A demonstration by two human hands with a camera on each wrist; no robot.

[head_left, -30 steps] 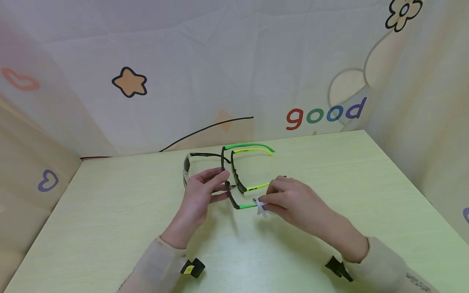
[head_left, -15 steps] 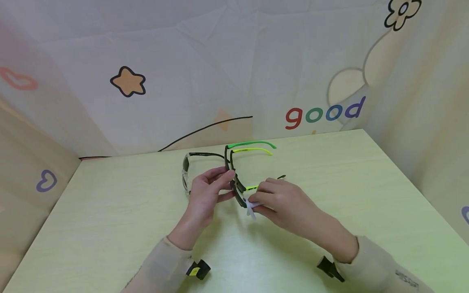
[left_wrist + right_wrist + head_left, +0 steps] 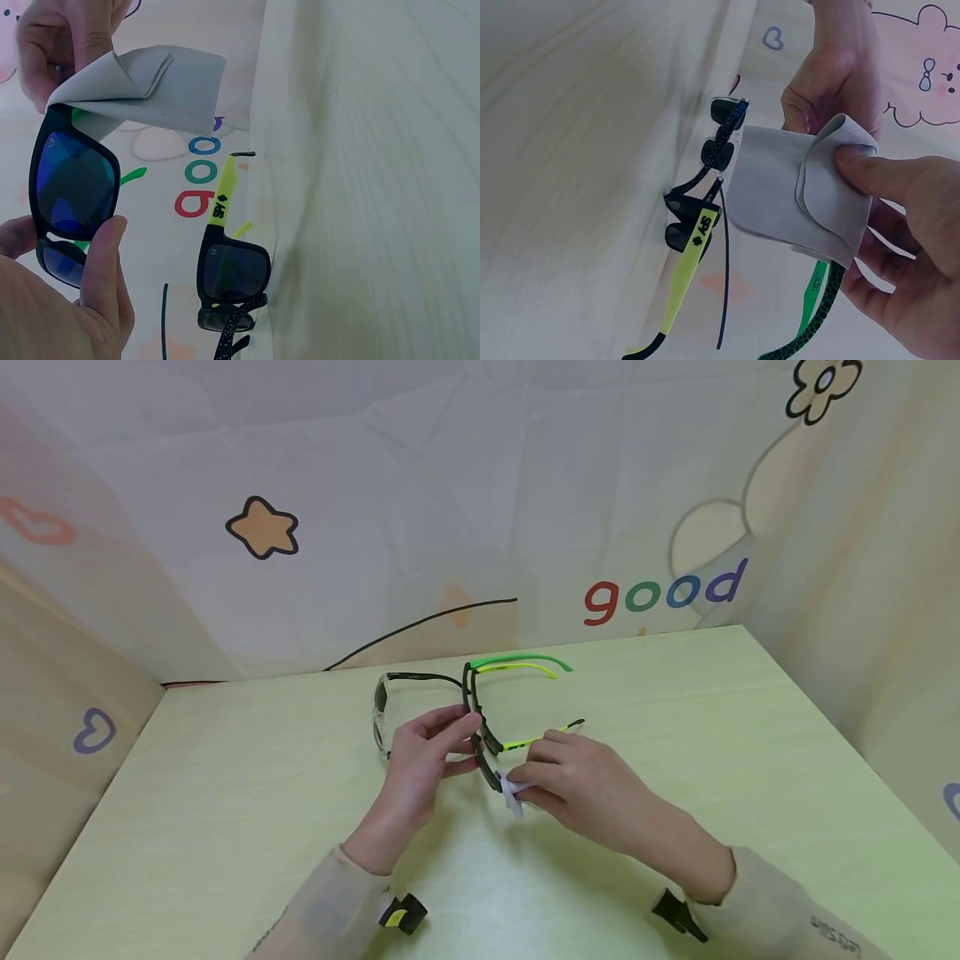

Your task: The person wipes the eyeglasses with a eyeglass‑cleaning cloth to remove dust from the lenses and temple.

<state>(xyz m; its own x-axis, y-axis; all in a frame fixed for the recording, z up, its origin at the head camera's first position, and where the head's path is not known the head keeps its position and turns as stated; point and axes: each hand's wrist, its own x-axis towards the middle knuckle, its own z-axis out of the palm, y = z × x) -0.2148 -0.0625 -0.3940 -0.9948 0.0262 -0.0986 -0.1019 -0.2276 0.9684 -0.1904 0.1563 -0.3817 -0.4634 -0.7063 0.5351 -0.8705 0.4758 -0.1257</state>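
Note:
My left hand (image 3: 412,768) grips black-framed sunglasses (image 3: 77,184) at the bridge, holding them up off the table. They have dark bluish lenses and green temples; the far temple stretches out to the right in the head view. With thumb and fingers, my right hand (image 3: 588,785) pinches a folded pale grey cloth (image 3: 780,187) over the near temple by the hinge. In the right wrist view the cloth hides the front of the sunglasses, and the near temple, dark and patterned on its inner side, comes out below it.
Behind the held pair, black sunglasses with yellow temples (image 3: 234,271) stand on the pale wooden table (image 3: 225,827). Left of them are clear-framed sunglasses (image 3: 381,697) with dark temples. A printed curtain (image 3: 420,510) hangs along the table's back edge.
The cloth in my right hand has slid left along the near green temple to the hinge. My left hand and the sunglasses have shifted slightly right. The other two pairs stay put.

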